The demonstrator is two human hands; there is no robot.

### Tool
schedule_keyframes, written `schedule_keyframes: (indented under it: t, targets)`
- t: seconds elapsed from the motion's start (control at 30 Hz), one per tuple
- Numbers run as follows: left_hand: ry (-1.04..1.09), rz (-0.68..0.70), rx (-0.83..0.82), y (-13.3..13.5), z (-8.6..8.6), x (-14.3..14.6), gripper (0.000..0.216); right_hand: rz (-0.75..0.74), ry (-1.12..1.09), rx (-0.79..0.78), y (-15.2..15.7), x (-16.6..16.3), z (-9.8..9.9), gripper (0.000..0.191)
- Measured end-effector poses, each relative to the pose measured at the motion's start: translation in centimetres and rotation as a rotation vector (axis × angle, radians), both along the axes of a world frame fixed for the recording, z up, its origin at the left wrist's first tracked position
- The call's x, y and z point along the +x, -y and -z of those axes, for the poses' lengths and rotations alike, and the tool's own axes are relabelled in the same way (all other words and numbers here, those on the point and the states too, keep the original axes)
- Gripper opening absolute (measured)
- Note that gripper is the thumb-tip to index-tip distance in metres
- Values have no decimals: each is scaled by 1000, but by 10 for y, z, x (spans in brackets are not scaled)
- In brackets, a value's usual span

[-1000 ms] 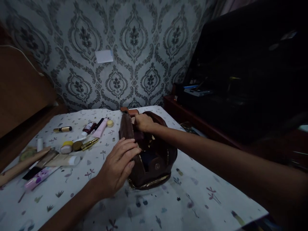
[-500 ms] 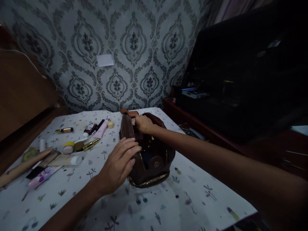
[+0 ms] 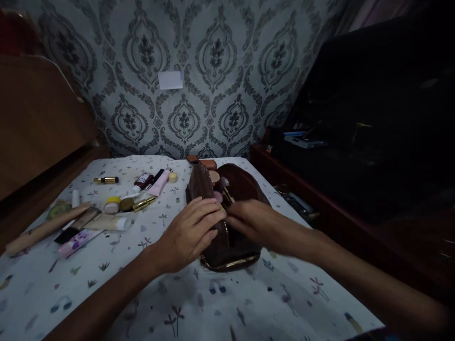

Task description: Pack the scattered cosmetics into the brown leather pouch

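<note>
A dark brown leather bag (image 3: 206,182) with a gold zipper stands unzipped on the table. My left hand (image 3: 190,234) grips its left rim, fingers draped over the edge and thumb on the near side. Over the opening is my right hand (image 3: 259,222), slightly blurred; its fingertips dip into the bag, and what they hold, if anything, is hidden. Inside the bag, a round beige item (image 3: 213,177) and a thin gold-and-dark item (image 3: 228,194) show near the far left side.
Cosmetics lie on the left of the patterned tablecloth (image 3: 199,308): a pink tube (image 3: 159,183), a dark red bottle (image 3: 143,181), a gold lipstick tube (image 3: 144,203), a beige tube (image 3: 108,222) and a wooden rolling-pin-like stick (image 3: 50,228). A dark red ledge (image 3: 284,163) runs along the right.
My right hand has drawn back from the bag's far end to the near part of its opening, uncovering items inside. My left hand stays on the rim. The view has shifted slightly.
</note>
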State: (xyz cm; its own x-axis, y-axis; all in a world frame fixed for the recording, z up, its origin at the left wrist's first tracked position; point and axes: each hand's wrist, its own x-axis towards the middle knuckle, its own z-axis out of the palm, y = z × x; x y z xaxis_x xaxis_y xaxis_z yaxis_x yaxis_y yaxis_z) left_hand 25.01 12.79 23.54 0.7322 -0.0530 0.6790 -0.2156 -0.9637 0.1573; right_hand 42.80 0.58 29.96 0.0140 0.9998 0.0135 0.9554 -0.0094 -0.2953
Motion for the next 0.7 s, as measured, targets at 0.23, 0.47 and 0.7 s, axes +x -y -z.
schedule_keyframes:
  t: [0.23,0.47,0.7]
  targets:
    - [-23,29,-23,-1,3,3,35,-88,120,314,83,-30,39,21]
    - [-7,27,-26,0,3,6,39,-67,210,444,83,-37,52,24]
    - [-54,-38,41,0,6,-6,45,-102,182,534,70,-36,54,21]
